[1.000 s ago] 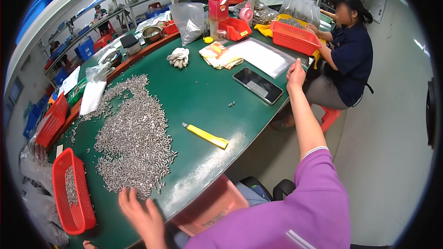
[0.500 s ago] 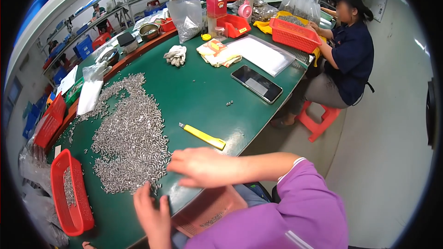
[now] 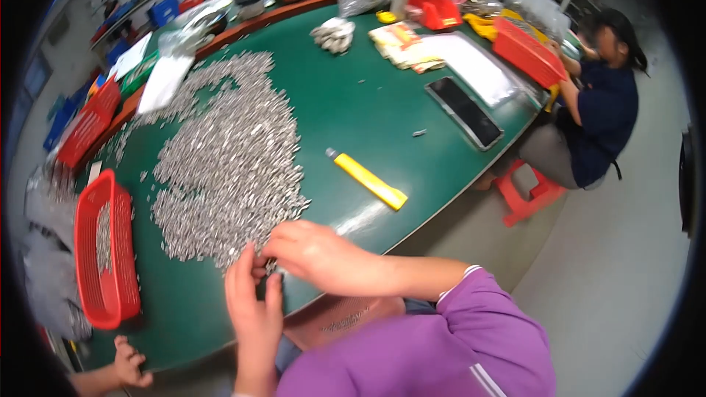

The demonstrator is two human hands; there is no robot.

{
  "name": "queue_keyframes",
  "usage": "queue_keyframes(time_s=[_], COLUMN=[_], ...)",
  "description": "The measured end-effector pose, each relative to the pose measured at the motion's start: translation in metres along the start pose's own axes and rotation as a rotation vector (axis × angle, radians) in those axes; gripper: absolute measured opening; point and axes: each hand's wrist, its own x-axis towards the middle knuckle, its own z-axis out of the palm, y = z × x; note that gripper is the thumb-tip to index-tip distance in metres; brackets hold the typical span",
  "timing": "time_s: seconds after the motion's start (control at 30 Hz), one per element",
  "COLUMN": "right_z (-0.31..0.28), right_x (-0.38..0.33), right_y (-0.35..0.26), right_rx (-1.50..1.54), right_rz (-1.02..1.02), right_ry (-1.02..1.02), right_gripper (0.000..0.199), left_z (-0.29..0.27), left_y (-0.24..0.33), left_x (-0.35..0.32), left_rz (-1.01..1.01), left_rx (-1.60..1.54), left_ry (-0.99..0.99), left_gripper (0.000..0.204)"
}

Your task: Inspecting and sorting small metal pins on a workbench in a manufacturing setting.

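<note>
Many small silvery metal pins lie in a wide heap on the green tabletop. My left hand is at the heap's near edge, its thumb apart from its fingers. Coming in from the right, my right hand meets it there with bent fingers. The right fingertips are blurred and partly hidden by the left fingers, so whether they hold a pin does not show. Below the table edge, at my lap, a red plastic basket contains some pins. A yellow utility knife lies right of the heap.
A red basket with pins stands at the left, near another person's hand. Farther back lie a phone, folded cloth and white gloves. A co-worker sits at the right by another red basket.
The view has shifted, so the table appears higher and farther right. My hands have come together at the heap's near edge. Another person's hand shows more at lower left.
</note>
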Motion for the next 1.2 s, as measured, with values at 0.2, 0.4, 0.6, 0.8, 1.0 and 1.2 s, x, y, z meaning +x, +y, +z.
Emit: queue_keyframes(time_s=[0.2, 0.4, 0.6, 0.8, 1.0, 1.2], right_z=[-0.022, -0.017, -0.014, -0.013, -0.014, -0.007], right_x=[0.000, 0.002, 0.004, 0.002, 0.001, 0.001], right_y=[-0.011, -0.014, -0.020, -0.019, -0.027, -0.024], right_rx=[-0.039, -0.111, -0.152, -0.145, -0.141, -0.190], right_rz=[0.152, 0.126, 0.082, 0.082, 0.090, 0.077], right_ry=[0.023, -0.067, -0.112, -0.071, -0.076, -0.025], right_gripper=[0.025, 0.020, 0.016, 0.017, 0.016, 0.018], left_z=[-0.005, -0.006, -0.006, -0.008, -0.008, -0.007], left_y=[0.000, 0.001, -0.001, 0.000, 0.000, -0.001], left_x=[0.000, 0.001, 0.000, 0.002, 0.003, 0.002], left_rz=[0.003, 0.020, 0.046, 0.040, 0.038, 0.032], left_rx=[-0.042, -0.040, -0.033, -0.053, -0.052, -0.035], left_ry=[0.007, -0.009, -0.011, -0.021, -0.024, -0.029], left_gripper=[0.068, 0.065, 0.066, 0.066, 0.066, 0.065])
